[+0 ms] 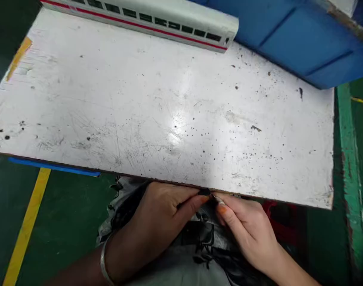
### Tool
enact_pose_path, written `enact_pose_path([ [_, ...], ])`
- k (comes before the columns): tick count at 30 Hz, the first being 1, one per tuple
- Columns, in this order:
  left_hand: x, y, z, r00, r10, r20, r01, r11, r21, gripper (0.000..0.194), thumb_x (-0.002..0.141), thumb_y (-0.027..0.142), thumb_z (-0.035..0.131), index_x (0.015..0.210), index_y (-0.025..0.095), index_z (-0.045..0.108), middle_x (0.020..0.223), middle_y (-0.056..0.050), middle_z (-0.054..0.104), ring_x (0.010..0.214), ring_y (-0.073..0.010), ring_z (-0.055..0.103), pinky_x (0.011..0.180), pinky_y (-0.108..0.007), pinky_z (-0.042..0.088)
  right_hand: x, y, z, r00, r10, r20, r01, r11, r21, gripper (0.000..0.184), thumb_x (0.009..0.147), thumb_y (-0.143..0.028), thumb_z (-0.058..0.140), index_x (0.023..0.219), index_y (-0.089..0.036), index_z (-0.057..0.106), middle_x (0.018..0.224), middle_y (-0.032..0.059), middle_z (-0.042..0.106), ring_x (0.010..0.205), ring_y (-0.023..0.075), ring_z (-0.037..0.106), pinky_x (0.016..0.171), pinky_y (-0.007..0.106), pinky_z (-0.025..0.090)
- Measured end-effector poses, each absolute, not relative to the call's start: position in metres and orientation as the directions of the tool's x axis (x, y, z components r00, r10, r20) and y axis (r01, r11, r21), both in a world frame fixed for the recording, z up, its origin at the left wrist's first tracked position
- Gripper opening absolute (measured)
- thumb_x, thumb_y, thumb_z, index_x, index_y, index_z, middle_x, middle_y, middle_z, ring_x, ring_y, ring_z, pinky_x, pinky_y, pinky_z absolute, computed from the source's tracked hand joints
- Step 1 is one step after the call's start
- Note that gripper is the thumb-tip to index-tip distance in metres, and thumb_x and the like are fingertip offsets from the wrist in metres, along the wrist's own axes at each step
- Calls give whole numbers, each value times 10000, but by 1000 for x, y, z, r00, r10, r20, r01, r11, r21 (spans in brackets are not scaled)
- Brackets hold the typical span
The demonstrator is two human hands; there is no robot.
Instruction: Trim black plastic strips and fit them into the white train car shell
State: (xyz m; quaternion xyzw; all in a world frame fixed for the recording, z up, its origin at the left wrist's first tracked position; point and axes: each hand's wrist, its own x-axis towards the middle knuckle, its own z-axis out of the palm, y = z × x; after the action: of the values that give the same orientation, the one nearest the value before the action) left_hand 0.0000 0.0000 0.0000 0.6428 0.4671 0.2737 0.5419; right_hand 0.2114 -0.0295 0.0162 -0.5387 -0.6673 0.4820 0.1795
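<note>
Green floor (74, 230) fills the edges of the head view I am working from, and across it lies the white table (139, 95), scuffed and specked with dark marks. At its far right I see a blue bin (288, 43), its wall slanting along the table's edge. Left of the bin, along the far side, rests a white coach (157, 20) with a red stripe and a row of windows, well apart from the hands. Patterned clothing (166, 262) covers the lap below the near edge.

Both hands meet over that lap, just beside the table's near edge. I have the left hand (157, 214) bent in with thumb and forefinger closed in a pinch, and the right hand (249, 222) facing it in a similar pinch. On the left wrist sits a bangle (103, 260).

Smallest of all is the dark piece (204, 192) between the fingertips. My left pinch grips it; my right seems to have its other end, though the contact is partly hidden and I cannot tell its full shape.

I judge the step to be close fingertip work on that piece. As I read it, the next move calls for a firm left grip and small, careful right-hand motions.
</note>
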Motion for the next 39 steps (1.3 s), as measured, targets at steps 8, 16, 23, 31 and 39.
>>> enact_pose_path([
  [8,1,2,0,426,894,-142,302,7,953,185,936,208,612,838,175,765,664,48,724,557,-75,638,560,-176,411,210,-33,13,-312,903,-294,603,-51,-796,165,1023,-254,454,923,-220,581,731,-45,597,619,101,556,600,230,404],
  [16,3,2,1,425,891,-161,309,24,951,197,940,241,601,870,181,775,720,20,753,614,-117,667,603,-200,449,208,-33,13,-297,909,-293,626,-46,-778,205,1031,-289,436,902,-205,572,717,-28,604,614,111,560,586,245,397],
  [23,-1,1,6,421,851,-315,292,202,935,340,933,321,587,664,162,720,595,-5,643,567,-138,564,538,-235,392,212,-40,17,-269,940,-210,556,-27,-831,194,1031,-281,436,997,-217,616,620,-61,532,509,98,525,514,229,406],
  [31,-13,-6,27,429,754,-497,-78,580,811,349,935,412,576,784,145,741,518,19,525,466,-88,437,486,-208,382,246,-12,32,-235,927,293,832,348,-432,234,986,-304,547,1178,-226,655,986,37,750,800,182,709,604,266,499],
  [39,-21,0,59,435,831,-346,-391,520,759,359,904,439,630,810,115,754,473,30,489,397,-58,443,447,-165,432,286,56,18,-203,924,325,974,224,-28,406,993,-493,441,1287,-285,629,976,66,695,852,286,655,486,334,418],
])
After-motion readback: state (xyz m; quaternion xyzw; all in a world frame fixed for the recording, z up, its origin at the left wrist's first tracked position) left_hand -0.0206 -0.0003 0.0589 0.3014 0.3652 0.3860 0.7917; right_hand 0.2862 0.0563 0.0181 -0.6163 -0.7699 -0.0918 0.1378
